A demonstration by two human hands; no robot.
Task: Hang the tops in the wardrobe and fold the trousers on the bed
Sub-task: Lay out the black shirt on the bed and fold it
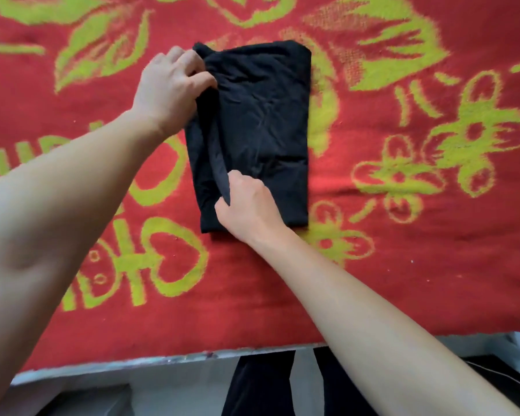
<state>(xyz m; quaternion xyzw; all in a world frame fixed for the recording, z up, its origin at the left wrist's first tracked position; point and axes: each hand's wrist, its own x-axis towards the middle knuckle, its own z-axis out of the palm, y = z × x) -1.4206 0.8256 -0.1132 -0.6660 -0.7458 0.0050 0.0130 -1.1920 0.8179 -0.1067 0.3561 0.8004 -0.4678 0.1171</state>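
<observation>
head view, trousers: black trousers [261,130] are seen folded into a neat-ish rectangle, laid flat on the bed [168,360].
left hand: the left hand [168,85] grip is curled onto the far-left corner, fabric pinched.
right hand: the right hand [249,205] grip is pinched on the loose left fold, near end.
blanket: a red blanket [433,265] with yellow-green flowers is spread underneath.
bottom edge: dark-clad legs [258,385] can be made out.
</observation>
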